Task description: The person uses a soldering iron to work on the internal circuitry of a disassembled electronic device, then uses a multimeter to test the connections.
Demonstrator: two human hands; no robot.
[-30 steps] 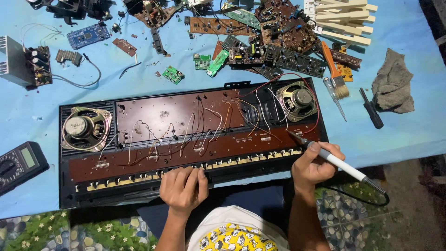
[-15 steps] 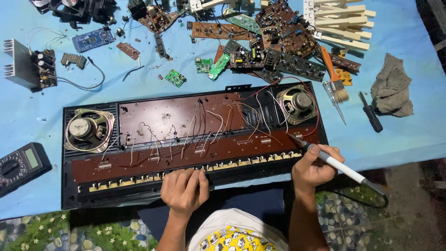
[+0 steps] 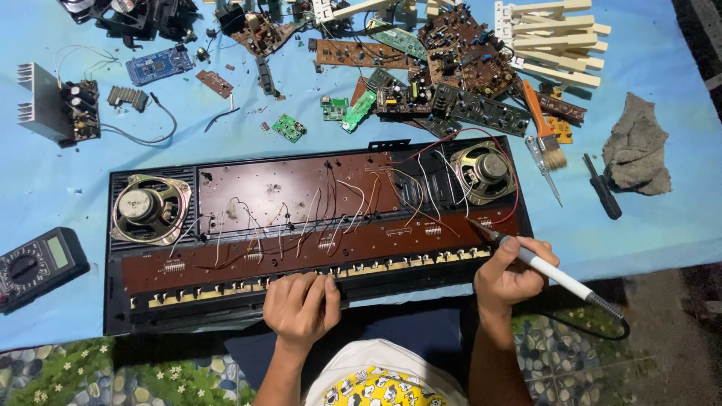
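Our right hand (image 3: 513, 274) is closed in a pen-like pinch around the white handle of a soldering iron (image 3: 543, 266), its dark tip resting on the brown circuit board at the right end of the opened keyboard chassis (image 3: 316, 225), just below the right speaker (image 3: 482, 171). Our left hand (image 3: 301, 307) lies palm down with fingers together and slightly curled, pressing on the near edge of the chassis by the row of key contacts. Compared with half a second ago we see almost no change: both hands keep their places, the iron tip sits at the same spot, and only the view has shifted a little. The chassis lies across the blue-covered table (image 3: 662, 218), with a second speaker (image 3: 150, 208) at its left end and thin wires strung across the boards. A multimeter (image 3: 34, 265) rests at the left edge, a heat-sinked module (image 3: 54, 113) farther back, loose circuit boards (image 3: 451, 83) and white keys (image 3: 553, 41) beyond, and a brush (image 3: 544, 128), a screwdriver (image 3: 602, 186) and a grey rag (image 3: 638, 154) to the right.
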